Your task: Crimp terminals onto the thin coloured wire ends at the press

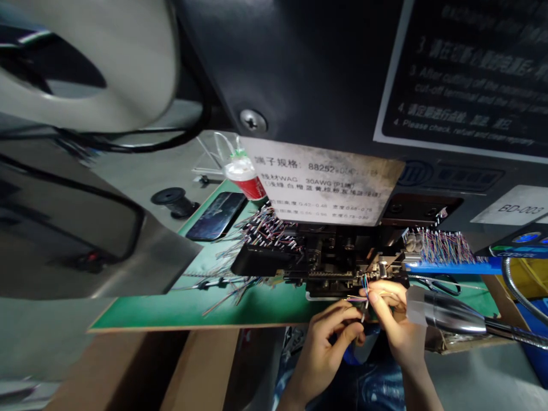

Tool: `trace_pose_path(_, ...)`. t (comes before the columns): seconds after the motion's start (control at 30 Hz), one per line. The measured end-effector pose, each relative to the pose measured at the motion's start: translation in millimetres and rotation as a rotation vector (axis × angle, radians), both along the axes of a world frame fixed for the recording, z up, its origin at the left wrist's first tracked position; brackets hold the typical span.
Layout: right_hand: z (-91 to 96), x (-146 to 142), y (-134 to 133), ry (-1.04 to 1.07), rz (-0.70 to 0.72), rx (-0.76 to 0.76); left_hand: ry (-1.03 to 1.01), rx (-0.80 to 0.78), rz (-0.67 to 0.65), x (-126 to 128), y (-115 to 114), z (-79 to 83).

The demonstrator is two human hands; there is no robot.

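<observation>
My right hand is closed, its thumb and fingertips pinching a bundle of thin coloured wires. Blue and other coloured strands point up toward the crimping machine's tooling, while yellow and purplish strands fan out to the left. Below the pinch, a short white piece of the bundle reaches down to my left hand. That hand is closed too, thumb and forefinger meeting at the bundle's lower part, the other fingers curled. Both hands are just in front of the machine, and the exact contact at the left fingertips is partly hidden.
A green table carries a pile of wire bundles, a phone and a red-and-white cup. More wires hang over a blue tray at right, near scissors. A metal lamp juts in beside my right wrist.
</observation>
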State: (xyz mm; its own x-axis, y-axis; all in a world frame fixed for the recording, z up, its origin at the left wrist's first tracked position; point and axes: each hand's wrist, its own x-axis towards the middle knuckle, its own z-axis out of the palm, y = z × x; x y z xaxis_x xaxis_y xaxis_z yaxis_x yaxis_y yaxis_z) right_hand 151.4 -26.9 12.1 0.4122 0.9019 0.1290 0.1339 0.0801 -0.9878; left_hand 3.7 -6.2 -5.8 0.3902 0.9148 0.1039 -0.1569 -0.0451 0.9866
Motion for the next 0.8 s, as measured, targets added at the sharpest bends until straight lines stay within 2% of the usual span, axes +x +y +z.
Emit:
trace_pose_path(0.57, 0.0, -0.6, 1.1, -0.062, 0.007, 0.007, 0.029, 0.012, 0.017, -0.2, 0.4, 1.3)
trace_pose_path(0.7, 7.1, 7.7, -0.3, -0.199, 0.048, 0.091, 0.004, -0.027, -0.058, -7.9, 2.6, 8.2)
trace_pose_path(0.8, 11.6, 14.8, -2.3, -0.229, 0.163, 0.146, 0.005, -0.016, -0.142, -13.6, 4.6, 12.9)
